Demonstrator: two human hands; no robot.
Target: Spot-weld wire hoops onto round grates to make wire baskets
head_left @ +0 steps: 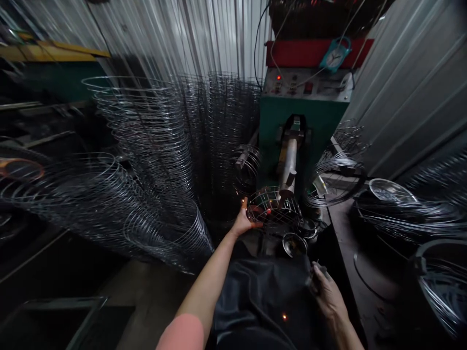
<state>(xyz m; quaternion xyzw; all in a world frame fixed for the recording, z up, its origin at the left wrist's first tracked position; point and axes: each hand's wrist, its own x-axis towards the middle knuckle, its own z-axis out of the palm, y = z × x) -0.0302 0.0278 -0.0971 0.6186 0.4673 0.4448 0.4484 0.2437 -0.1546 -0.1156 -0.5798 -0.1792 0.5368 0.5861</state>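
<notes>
A round wire basket (273,206) sits beneath the metal arm (289,167) of a green spot welding machine (268,119). My left hand (245,222) grips the basket's left side, thumb up along the wires. Small orange sparks glow around it. Over the right edge of my black apron (262,291) is my right hand (326,287), its fingers closed; a small greyish thing seems to be at the fingertips, too unclear to name. Just below the basket stands a small metal bowl (294,245) with dark contents.
Tall stacks of wire rings (146,126) and leaning wire baskets (91,194) crowd the left. Wire hoops (337,180) hang right of the machine. A bucket (419,262) of wire stands at the far right. A blue clock (334,56) hangs on the machine's top.
</notes>
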